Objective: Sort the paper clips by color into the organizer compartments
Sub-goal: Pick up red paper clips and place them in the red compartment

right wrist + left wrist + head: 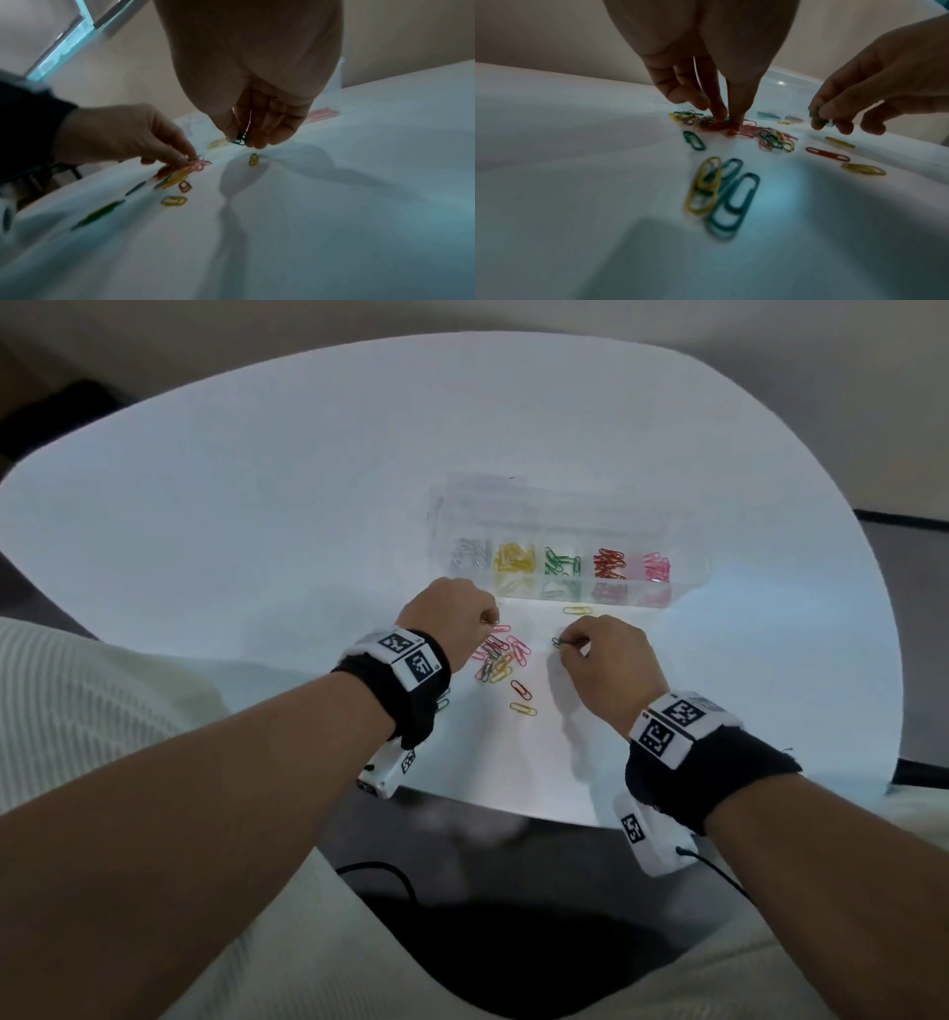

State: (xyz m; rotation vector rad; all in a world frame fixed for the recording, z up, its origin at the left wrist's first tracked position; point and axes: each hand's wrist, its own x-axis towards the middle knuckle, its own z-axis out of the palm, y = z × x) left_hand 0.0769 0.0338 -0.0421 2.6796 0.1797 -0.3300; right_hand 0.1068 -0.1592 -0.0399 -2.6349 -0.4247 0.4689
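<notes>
A clear organizer (683, 588) stands on the white table, with silver, yellow, green, red and pink clips in separate compartments. A mixed pile of paper clips (498, 655) (770, 138) lies just in front of it. My left hand (490, 621) (727, 118) has its thumb and forefinger pinched together on a clip at the pile's far end; that clip's colour is unclear. My right hand (565, 645) (240, 140), to the right of the pile, pinches a green paper clip (558, 641) (237, 139) just above the table.
Loose clips lie about: a yellow one (576, 610) by the organizer, a red one (521, 690) and a yellow one (523, 709) nearer me, and green and yellow ones (734, 203) under my left wrist. The table's front edge (513, 806) is close.
</notes>
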